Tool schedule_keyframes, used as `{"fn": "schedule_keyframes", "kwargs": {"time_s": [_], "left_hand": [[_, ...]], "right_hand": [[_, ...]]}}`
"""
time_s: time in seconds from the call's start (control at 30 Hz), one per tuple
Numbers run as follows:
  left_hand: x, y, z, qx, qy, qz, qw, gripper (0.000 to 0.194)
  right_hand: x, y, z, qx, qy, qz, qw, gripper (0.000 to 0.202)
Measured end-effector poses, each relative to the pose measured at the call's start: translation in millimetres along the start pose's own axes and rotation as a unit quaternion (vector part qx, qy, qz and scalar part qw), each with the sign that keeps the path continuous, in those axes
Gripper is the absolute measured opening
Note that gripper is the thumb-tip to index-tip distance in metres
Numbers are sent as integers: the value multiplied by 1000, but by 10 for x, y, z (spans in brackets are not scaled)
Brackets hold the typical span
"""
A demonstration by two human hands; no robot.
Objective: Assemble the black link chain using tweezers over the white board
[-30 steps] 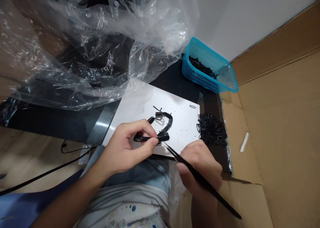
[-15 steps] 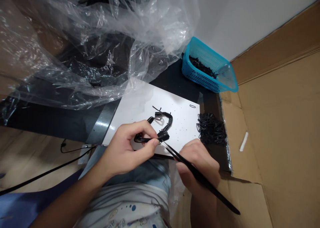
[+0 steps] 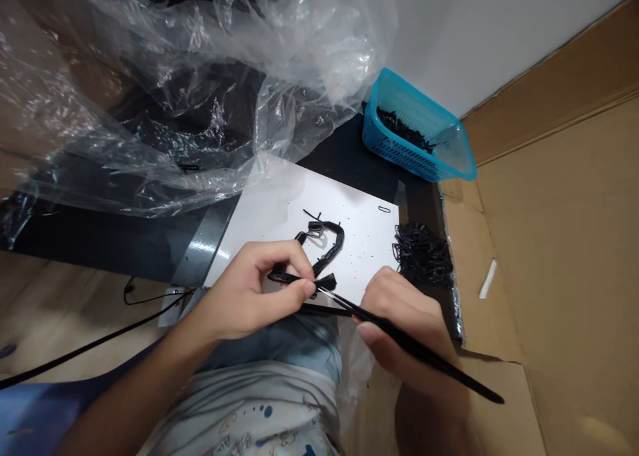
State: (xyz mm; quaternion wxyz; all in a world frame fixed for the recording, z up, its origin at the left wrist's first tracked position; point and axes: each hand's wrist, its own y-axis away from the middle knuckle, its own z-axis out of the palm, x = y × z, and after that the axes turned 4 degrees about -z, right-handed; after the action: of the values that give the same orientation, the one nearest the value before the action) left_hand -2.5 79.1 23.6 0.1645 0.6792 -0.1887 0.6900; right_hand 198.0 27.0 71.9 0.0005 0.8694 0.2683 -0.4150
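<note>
Between thumb and index finger, my left hand pinches a thin black part near its end. My right hand is closed on black tweezers, whose metal tips touch that part just right of my left fingertips. A curved, jointed black piece extends above my fingers over a white sheet. Small dark specks dot the sheet, and a small black loop lies near its upper right corner.
Black loops form a pile right of the sheet. A blue basket at the back right holds black pieces. Clear plastic wrap covers the upper left. Cardboard stands on the right, and a black cable runs at lower left.
My right hand has shifted slightly right, and the rear end of the tweezers has swung right and up. The black part at my left fingertips has turned slightly.
</note>
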Motion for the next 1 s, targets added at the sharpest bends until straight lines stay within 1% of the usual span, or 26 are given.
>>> {"fn": "schedule_keyframes", "kwargs": {"time_s": [0.03,0.1,0.17,0.2,0.27,0.33,0.4,0.47,0.53,0.6,0.67,0.7,0.73,0.77,0.8,0.83,0.87,0.9,0.93,0.97,1.0], "left_hand": [[1,-12,-7,-7,11,-3,1000,12],[6,-34,-21,-17,30,-9,999,12],[11,-46,-30,-24,47,-11,999,11],[11,-48,-32,-27,56,-12,998,10],[5,-43,-27,-34,73,-19,997,10],[-12,-34,-13,-40,86,-33,995,9],[-32,-28,9,-54,103,-50,992,9],[-49,-27,31,-68,123,-65,988,10],[-54,-30,47,-68,129,-68,987,10],[-47,-35,52,-57,119,-58,990,10],[-37,-37,46,-44,105,-48,992,9],[-34,-36,37,-35,99,-43,994,9],[-35,-33,25,-21,94,-39,995,10],[-38,-27,8,-4,90,-37,995,10],[-45,-19,-12,17,88,-35,995,11],[-54,-9,-35,41,90,-35,994,11],[-64,2,-59,65,98,-38,992,11],[-74,13,-82,84,109,-42,990,11],[-82,24,-104,100,124,-46,986,10],[-88,34,-122,110,139,-50,983,9],[-92,43,-135,114,153,-55,980,9]], "right_hand": [[17,-22,-24,-11,-3,-10,1000,20],[98,-48,-29,1,-31,-39,999,19],[223,-48,18,28,-100,-50,993,19],[291,-42,57,32,-151,-43,987,20],[413,-27,159,34,-267,-19,963,21],[491,-20,280,42,-370,-4,928,22],[519,-28,404,53,-448,2,892,23],[507,-46,506,55,-509,4,859,24],[476,-63,566,66,-548,1,834,26],[447,-67,568,84,-553,-7,829,26],[428,-46,510,104,-532,-15,840,28],[423,-25,464,112,-512,-19,852,29],[419,3,410,122,-479,-21,869,30],[418,37,354,130,-431,-24,893,29],[419,73,301,143,-360,-22,922,27],[422,112,255,163,-267,-14,950,26],[429,149,220,177,-159,-3,971,24],[438,184,197,179,-49,13,983,22],[452,217,186,165,48,29,985,22],[467,245,183,141,126,44,981,23],[483,271,186,111,181,53,976,23]]}}
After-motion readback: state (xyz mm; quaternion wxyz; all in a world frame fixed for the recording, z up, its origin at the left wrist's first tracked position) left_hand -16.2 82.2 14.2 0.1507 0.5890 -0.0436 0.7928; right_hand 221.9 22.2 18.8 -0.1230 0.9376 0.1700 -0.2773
